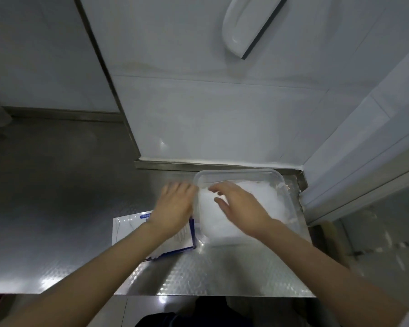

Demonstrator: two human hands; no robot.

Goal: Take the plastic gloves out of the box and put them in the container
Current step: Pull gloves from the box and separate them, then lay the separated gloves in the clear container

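Seems late in placing: plastic gloves [265, 197] heaped inside the container [236, 172], right hand [240, 205] loosely spread just above, left hand [175, 206] flat, blurred, beside its left wall. Next, likely checking the box [128, 230] on the table [222, 272] for leftovers.

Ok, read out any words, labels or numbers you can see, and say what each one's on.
On the box: white print on a blue label, too blurred to read.
On the container, the counter and the wall: no text visible.
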